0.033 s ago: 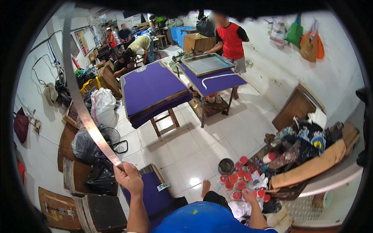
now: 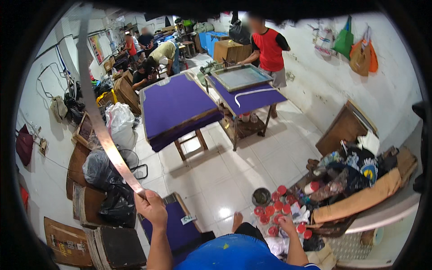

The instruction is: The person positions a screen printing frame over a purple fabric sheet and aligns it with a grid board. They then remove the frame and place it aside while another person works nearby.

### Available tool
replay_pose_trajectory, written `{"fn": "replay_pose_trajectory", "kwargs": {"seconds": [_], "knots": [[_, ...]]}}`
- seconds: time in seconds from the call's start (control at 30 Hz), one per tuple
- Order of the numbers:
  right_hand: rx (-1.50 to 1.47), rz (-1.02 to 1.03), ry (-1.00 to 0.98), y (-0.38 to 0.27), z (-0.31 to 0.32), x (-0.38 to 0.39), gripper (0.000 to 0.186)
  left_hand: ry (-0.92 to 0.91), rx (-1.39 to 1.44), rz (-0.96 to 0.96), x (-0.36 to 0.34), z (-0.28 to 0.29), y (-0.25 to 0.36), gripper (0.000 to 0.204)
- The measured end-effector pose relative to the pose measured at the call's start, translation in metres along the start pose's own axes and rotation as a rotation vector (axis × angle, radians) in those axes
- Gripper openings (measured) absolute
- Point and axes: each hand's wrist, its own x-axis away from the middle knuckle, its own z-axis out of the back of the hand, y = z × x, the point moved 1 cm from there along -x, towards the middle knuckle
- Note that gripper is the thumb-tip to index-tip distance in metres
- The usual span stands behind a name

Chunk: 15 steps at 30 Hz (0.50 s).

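Note:
My left hand [image 2: 151, 207] is closed round the lower end of a long, thin, slightly curved metal strip [image 2: 110, 150], which rises steeply toward the top left. Below that hand, a purple fabric-covered board [image 2: 175, 225] lies low, with a small white tag [image 2: 186, 220] on it. My right hand [image 2: 288, 225] is low on the right, fingers curled, just over a cluster of red-lidded containers [image 2: 270, 210]; whether it holds anything is unclear. A dark bowl [image 2: 261, 195] stands beside them.
Ahead are two purple-covered tables [image 2: 175, 112], one bearing a framed screen [image 2: 240, 74]. A co-worker in red [image 2: 267, 54] stands behind it; others [image 2: 159, 56] work farther back. Boards [image 2: 108, 245] and bags [image 2: 117, 119] line the left; a cluttered surface [image 2: 355, 195] is at right.
The metal strip's upper end has moved slightly to the right, with my left hand a little lower and rightward. My right hand has risen very slightly.

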Motion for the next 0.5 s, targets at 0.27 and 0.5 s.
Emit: {"fn": "replay_pose_trajectory", "kwargs": {"seconds": [0.27, 0.5], "knots": [[-0.003, 0.428, -0.1, -0.33, 0.001, -0.268, 0.036, -0.06, -0.136, 0.02, -0.047, -0.119, -0.104, 0.045], [-0.304, 0.485, -0.314, -0.509, 0.019, -0.337, 0.039, -0.296, -0.386, -0.134, -0.088, -0.241, -0.214, 0.038]]}}
